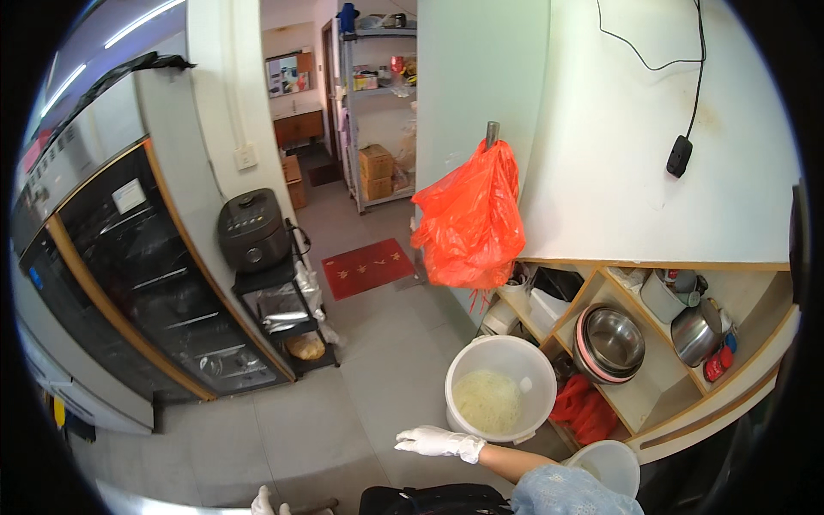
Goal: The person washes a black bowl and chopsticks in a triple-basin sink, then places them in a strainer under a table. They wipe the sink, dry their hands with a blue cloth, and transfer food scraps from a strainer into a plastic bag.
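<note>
My right hand (439,443), in a white glove, reaches across above the grey floor tiles with its fingers stretched out and nothing in them. Just beyond it stands a large white plastic bucket (501,347), with pale yellowish shreds (488,400) in its bottom. The kind of shreds is not plain. Only the gloved fingers of my left hand (262,501) show at the lower edge; the rest is cut off, so any hold is hidden. A smaller whitish tub (621,467) sits partly behind my right sleeve.
A red plastic bag (473,222) hangs from a metal peg over the floor. Wooden cubby shelves (656,386) at right hold nested steel bowls (608,338) and a steel pot (697,331). Left are a glass-door cabinet (161,277) and a cooker (252,230) on a black rack. A red mat (367,267) lies ahead.
</note>
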### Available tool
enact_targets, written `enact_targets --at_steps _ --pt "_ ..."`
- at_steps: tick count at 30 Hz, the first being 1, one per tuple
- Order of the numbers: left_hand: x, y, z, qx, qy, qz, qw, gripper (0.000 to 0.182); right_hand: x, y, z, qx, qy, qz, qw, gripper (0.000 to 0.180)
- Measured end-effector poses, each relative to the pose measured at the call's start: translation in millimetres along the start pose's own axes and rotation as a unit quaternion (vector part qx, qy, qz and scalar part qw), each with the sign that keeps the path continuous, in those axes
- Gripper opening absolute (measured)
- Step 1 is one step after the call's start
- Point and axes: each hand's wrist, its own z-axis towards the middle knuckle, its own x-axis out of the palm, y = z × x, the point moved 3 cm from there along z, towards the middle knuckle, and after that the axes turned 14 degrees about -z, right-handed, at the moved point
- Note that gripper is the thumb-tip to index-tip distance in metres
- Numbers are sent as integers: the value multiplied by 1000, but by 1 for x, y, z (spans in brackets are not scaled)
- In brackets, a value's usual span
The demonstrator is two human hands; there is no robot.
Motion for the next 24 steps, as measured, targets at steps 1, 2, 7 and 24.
enact_targets --at_steps 1,2,7,24 --pt "13 -6 26 49 21 24 998 45 -10 -13 1 17 -15 24 999 54" --pt "26 -7 52 65 53 13 996 45 -18 -27 3 40 -25 26 999 54" --pt "89 -14 188 150 131 -51 979 44 -72 -93 29 127 -127 78 981 51" --pt "387 -294 578 285 270 -331 858 83 -278 -167 -14 386 -539 188 725 45"
